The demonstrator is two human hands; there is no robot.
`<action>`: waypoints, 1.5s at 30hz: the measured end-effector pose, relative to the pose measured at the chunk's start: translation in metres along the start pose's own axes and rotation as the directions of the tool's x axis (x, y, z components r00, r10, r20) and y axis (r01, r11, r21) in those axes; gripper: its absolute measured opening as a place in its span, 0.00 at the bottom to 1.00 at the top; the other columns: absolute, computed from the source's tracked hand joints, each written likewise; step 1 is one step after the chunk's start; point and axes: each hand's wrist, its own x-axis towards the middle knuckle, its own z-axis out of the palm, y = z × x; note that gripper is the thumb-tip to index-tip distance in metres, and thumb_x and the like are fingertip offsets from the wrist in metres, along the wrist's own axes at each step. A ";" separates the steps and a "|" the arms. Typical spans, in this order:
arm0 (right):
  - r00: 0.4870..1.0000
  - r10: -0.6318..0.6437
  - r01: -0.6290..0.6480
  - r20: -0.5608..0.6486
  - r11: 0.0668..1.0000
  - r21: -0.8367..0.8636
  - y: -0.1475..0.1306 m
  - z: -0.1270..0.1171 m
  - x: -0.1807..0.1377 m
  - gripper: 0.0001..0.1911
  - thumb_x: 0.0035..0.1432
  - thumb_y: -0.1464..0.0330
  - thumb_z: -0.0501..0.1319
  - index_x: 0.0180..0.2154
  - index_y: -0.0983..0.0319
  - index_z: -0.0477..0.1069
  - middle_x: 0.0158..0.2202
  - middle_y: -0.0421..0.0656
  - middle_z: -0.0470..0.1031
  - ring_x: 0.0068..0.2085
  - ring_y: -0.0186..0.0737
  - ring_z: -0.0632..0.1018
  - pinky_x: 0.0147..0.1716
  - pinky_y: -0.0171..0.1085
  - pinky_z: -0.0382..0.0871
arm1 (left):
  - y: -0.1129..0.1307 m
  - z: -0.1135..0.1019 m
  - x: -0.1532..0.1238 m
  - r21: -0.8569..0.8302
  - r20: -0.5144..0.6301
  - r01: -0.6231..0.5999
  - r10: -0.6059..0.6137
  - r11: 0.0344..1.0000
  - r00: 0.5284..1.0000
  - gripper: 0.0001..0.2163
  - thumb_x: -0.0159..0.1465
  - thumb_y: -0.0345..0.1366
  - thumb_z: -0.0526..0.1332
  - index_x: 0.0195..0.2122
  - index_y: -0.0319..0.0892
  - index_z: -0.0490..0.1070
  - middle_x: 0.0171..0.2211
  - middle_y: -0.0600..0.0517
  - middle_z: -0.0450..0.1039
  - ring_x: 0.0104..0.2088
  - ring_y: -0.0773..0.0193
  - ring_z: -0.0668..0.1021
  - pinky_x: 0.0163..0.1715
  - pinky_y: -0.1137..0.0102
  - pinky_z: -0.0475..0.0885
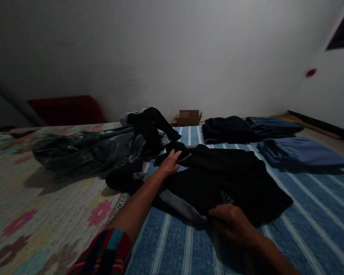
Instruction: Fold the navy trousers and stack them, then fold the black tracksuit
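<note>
Black cloth fills the middle of the view: a dark garment [218, 179] with grey trim lies spread across a blue striped sheet [312, 225], and both hands are on it. The left hand [169, 163] reaches to the far edge, fingers bent down and pinching a fold of the fabric near what looks like a sleeve or collar, probably to pull that part flat. The right hand [231, 223] rests at the near hem, just below a small white logo; its fingers curl over the edge of the cloth, and it seems to pin that side down, though how firmly it grips I cannot tell in this dim light. A striped red sleeve [106, 252] shows on the left arm.

To the left, on a flowered bedcover [31, 206], lies a loose heap of unfolded clothes [97, 149], grey and black, touching the far end of the garment. Well apart on the right sit neat stacks: a folded blue pile [301, 152] nearest, with a dark folded pile [229, 129] and another blue one [272, 126] behind it, kept clear of the tangle so they hold their shape. A small cardboard box [187, 117] stands against the pale wall [172, 49].
</note>
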 end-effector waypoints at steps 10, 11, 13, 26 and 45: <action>0.991 0.030 -0.029 -0.128 1.000 0.013 0.005 -0.023 -0.003 0.12 0.60 0.71 0.50 0.34 0.61 0.71 0.28 0.41 0.72 0.31 0.35 0.73 0.30 0.33 0.61 | 0.031 0.017 0.017 0.131 0.041 0.179 -0.186 0.975 0.982 0.32 0.57 0.38 0.60 0.62 0.48 0.48 0.57 0.39 0.56 0.54 0.46 0.68 0.47 0.58 0.67; 0.978 0.062 -0.063 -0.200 0.998 0.003 0.011 -0.029 -0.005 0.12 0.60 0.69 0.49 0.34 0.61 0.71 0.29 0.41 0.72 0.31 0.36 0.73 0.31 0.33 0.62 | 0.035 0.017 0.021 0.143 0.034 0.196 -0.203 0.970 0.979 0.31 0.58 0.39 0.60 0.61 0.49 0.49 0.57 0.40 0.57 0.54 0.46 0.68 0.47 0.58 0.67; 0.917 0.157 -0.183 -0.366 0.983 -0.037 0.027 -0.045 -0.011 0.13 0.61 0.67 0.49 0.37 0.61 0.72 0.32 0.43 0.73 0.34 0.37 0.74 0.34 0.33 0.64 | 0.043 0.018 0.026 0.164 0.021 0.234 -0.241 0.958 0.970 0.27 0.59 0.39 0.58 0.59 0.48 0.51 0.55 0.40 0.58 0.53 0.47 0.68 0.46 0.58 0.67; 0.436 0.734 -0.864 -0.521 0.503 -0.014 0.131 -0.106 -0.049 0.27 0.57 0.53 0.52 0.49 0.66 0.69 0.39 0.52 0.76 0.41 0.52 0.76 0.37 0.43 0.66 | 0.083 0.017 0.061 0.156 -0.032 0.279 -0.278 0.947 0.960 0.20 0.65 0.44 0.45 0.50 0.38 0.65 0.49 0.35 0.65 0.49 0.44 0.72 0.42 0.58 0.69; 0.493 0.760 -0.826 -0.423 0.561 0.045 0.154 -0.132 -0.062 0.13 0.48 0.57 0.61 0.25 0.61 0.71 0.25 0.41 0.74 0.29 0.38 0.74 0.24 0.33 0.58 | 0.124 0.027 0.073 0.173 -0.065 0.066 -0.056 0.983 0.996 0.13 0.64 0.35 0.49 0.45 0.42 0.69 0.46 0.42 0.64 0.48 0.51 0.71 0.42 0.62 0.71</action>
